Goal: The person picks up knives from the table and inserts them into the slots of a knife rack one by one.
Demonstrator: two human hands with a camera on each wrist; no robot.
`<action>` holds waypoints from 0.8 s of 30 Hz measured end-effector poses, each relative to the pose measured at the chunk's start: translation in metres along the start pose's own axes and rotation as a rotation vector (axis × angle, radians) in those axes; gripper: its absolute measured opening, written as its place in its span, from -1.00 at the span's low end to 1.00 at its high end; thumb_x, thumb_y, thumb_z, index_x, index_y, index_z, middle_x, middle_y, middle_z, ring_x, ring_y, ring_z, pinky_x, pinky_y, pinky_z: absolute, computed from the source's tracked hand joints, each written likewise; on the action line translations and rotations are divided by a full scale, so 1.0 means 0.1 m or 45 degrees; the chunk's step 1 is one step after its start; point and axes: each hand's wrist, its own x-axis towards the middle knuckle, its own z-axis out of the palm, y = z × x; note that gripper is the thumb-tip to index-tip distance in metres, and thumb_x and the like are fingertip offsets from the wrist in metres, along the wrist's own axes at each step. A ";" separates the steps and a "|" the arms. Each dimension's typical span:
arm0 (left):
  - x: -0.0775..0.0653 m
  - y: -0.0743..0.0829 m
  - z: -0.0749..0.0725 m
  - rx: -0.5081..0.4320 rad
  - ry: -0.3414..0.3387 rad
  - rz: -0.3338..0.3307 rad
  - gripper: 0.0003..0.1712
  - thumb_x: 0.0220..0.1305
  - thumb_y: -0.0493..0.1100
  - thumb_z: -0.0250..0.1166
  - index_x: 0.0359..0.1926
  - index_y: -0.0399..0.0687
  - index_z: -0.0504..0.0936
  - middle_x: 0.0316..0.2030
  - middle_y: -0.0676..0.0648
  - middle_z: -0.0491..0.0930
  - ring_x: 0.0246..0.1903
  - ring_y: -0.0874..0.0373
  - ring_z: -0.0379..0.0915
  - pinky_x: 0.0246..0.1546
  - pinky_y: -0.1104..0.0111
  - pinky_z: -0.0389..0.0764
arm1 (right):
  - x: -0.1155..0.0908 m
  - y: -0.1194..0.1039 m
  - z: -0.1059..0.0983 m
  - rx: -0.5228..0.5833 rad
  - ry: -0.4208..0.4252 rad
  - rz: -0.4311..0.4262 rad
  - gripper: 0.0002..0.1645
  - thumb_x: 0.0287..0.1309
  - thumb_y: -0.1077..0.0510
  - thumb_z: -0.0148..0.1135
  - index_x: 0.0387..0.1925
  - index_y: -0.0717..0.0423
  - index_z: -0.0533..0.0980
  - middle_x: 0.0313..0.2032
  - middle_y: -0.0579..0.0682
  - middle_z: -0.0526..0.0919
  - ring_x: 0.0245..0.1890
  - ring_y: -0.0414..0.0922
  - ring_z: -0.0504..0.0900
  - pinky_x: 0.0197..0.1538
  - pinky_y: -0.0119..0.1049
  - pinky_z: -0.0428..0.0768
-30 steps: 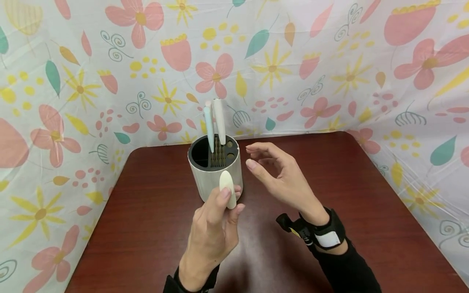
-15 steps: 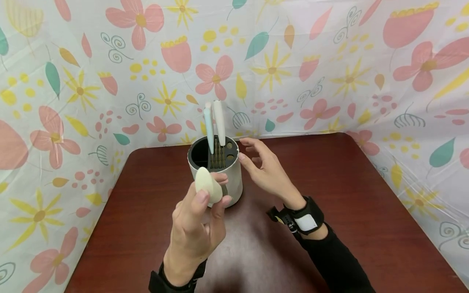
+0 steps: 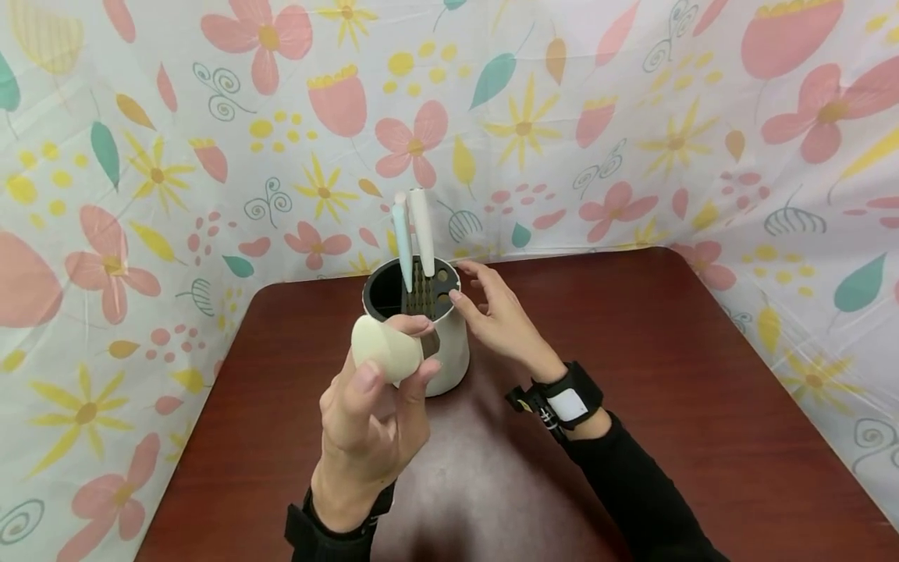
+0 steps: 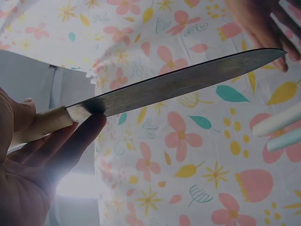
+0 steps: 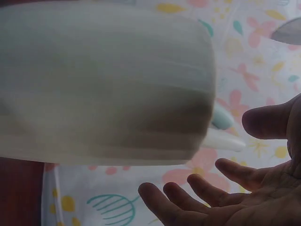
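Note:
My left hand grips a kitchen knife by its cream handle. In the left wrist view the knife's blade stretches up and right, a finger lying against it near the handle. Just behind this hand stands a round off-white knife block with a black slotted top. Two handles rise from it, one white and one light blue. My right hand is at the block's right rim with fingers spread and gently bent. Whether the fingertips touch the rim I cannot tell.
The block stands on a dark red-brown table near its back edge. A white cloth printed with flowers and leaves hangs behind the table and along both sides. A black strap circles my right wrist.
My left hand has moved left and turned the knife, so the handle's broad side now shows. My right hand has come left to the block's rim. The block has stayed in place.

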 end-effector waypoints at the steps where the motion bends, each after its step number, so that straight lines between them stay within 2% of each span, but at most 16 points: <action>1: 0.01 -0.01 0.00 0.001 0.012 0.003 -0.36 0.41 -0.28 0.26 0.39 -0.12 0.17 -0.37 -0.45 0.52 -0.31 -0.19 0.67 -0.26 0.34 0.72 | 0.01 0.02 0.01 -0.001 -0.008 -0.002 -0.35 0.49 -0.07 0.09 0.49 -0.07 0.22 0.45 0.09 0.30 0.43 0.15 0.35 0.26 0.17 0.57; 6: 0.04 -0.03 0.00 -0.023 0.028 -0.001 -0.36 0.40 -0.29 0.26 0.39 -0.09 0.20 -0.37 -0.43 0.51 -0.32 -0.21 0.66 -0.24 0.31 0.73 | 0.05 0.09 0.06 0.007 -0.016 -0.008 -0.34 0.48 -0.05 0.11 0.51 -0.08 0.22 0.44 0.10 0.30 0.41 0.14 0.36 0.25 0.14 0.57; 11: 0.03 -0.07 0.03 -0.025 0.015 -0.004 -0.34 0.40 -0.29 0.26 0.41 -0.05 0.20 -0.26 -0.43 0.51 -0.30 -0.20 0.66 -0.22 0.31 0.74 | 0.09 0.15 0.13 -0.002 -0.026 -0.002 -0.27 0.48 -0.03 0.11 0.55 -0.01 0.15 0.44 0.15 0.29 0.42 0.12 0.34 0.36 0.14 0.46; 18: 0.04 -0.18 0.06 -0.108 -0.017 -0.100 -0.34 0.40 -0.31 0.25 0.39 0.07 0.18 -0.29 -0.43 0.53 -0.20 -0.18 0.63 -0.14 0.26 0.71 | 0.11 0.24 0.20 0.058 -0.130 0.071 -0.22 0.55 -0.14 -0.07 0.62 -0.06 -0.05 0.55 0.14 0.11 0.47 0.13 0.28 0.41 0.18 0.40; 24: 0.06 -0.23 0.08 -0.087 -0.044 -0.159 -0.33 0.42 -0.29 0.24 0.40 0.16 0.16 -0.31 -0.38 0.57 -0.15 -0.18 0.63 -0.13 0.24 0.70 | 0.13 0.31 0.26 0.168 -0.208 0.093 -0.22 0.60 -0.18 -0.22 0.63 -0.23 -0.25 0.64 0.01 -0.18 0.63 0.09 -0.06 0.57 0.20 0.13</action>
